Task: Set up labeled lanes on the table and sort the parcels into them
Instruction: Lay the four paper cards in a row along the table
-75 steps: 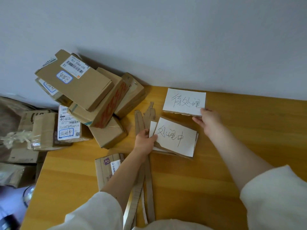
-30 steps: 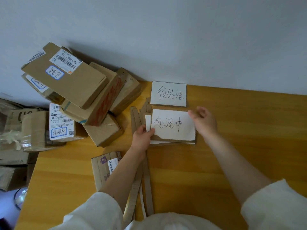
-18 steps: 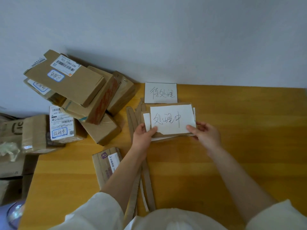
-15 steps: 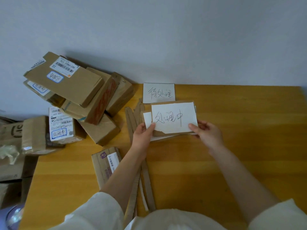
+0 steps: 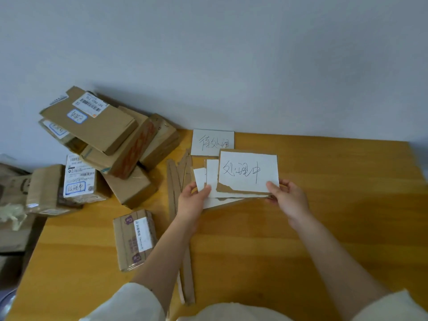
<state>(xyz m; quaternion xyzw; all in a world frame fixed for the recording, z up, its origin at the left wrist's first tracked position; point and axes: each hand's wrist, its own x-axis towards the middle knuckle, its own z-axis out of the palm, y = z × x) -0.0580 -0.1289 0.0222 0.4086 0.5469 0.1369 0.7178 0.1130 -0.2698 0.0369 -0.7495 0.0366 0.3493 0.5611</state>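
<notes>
Since the top label card (image 5: 249,173) lies long-side left-to-right with the right hand (image 5: 288,198) pinching its near right corner, left hand (image 5: 193,199) gripping the cards beneath, I'd guess it goes right of the placed card (image 5: 212,142) on the worktop (image 5: 324,228).

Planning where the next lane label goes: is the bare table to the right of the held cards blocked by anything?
Nothing visible blocks it. The table right of the top label card lies bare; parcels sit left.
</notes>
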